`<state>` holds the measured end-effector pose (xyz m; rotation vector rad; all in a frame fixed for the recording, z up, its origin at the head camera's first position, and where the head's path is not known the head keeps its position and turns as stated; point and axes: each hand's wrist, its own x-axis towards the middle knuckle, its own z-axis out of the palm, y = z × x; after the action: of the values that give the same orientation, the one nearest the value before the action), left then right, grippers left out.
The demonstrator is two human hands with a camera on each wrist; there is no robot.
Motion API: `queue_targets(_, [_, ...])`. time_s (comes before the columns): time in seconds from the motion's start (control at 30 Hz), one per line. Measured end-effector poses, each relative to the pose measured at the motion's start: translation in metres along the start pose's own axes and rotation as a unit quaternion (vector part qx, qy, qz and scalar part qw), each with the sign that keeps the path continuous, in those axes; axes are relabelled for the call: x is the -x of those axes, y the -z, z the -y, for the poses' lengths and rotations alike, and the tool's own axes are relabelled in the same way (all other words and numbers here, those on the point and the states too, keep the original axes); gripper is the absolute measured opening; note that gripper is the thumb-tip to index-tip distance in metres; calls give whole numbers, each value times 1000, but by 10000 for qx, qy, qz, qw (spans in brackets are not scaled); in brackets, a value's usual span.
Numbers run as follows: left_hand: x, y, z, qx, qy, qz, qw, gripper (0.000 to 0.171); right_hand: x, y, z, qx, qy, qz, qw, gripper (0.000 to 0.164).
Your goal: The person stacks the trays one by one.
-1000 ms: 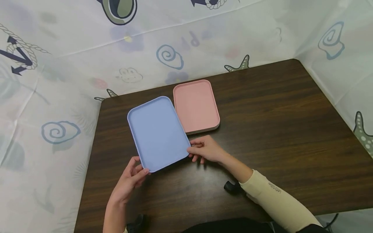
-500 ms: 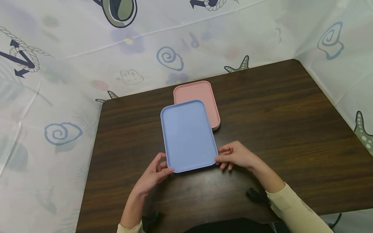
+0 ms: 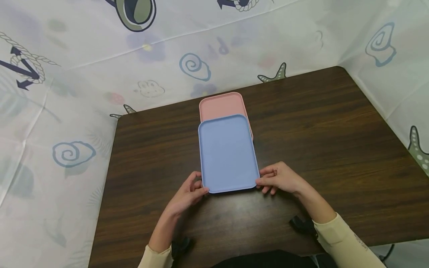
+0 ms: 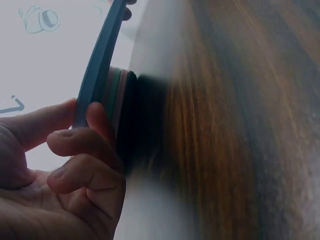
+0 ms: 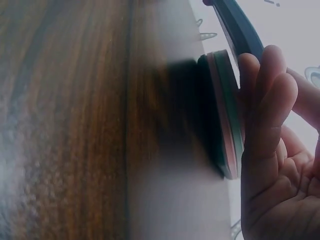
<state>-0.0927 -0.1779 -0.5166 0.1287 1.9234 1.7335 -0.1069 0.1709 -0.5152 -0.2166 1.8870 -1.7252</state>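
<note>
A light blue rectangular tray [image 3: 229, 154] with a low rim lies in front of me, held by both hands. My left hand [image 3: 187, 195] pinches its near left corner, thumb on the rim and fingers underneath. At the near right corner my right hand [image 3: 281, 179] grips it in the same way. Behind and partly covered by it is a pink tray [image 3: 221, 106], topping a stack. From the side, the right wrist view shows pink and green layers in that stack [image 5: 225, 115]. The blue tray's edge [image 4: 100, 60] stands above the stack in the left wrist view.
The dark wood-grain table [image 3: 318, 149] extends to both sides of the trays. A white curtain [image 3: 234, 44] printed with shells, starfish and anchors hangs along its back and sides. A black strap piece [image 3: 301, 224] shows near my right forearm.
Both hands have carried the blue tray rightward from the pink tray's left side and straightened it. It now overlaps the front of the pink tray, which has stayed in place.
</note>
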Motion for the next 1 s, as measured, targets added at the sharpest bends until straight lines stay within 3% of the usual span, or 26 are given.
queue_targets(0.6, [-16, -8, -9, -357, -131, -502, 9980, 42, -9, 3, 1, -17, -138, -608, 9981, 53])
queue_targets(1.0, [-24, -18, -9, -427, -679, -1433, 9864, 48, -17, 6, 10, -72, 157, -888, 9959, 53])
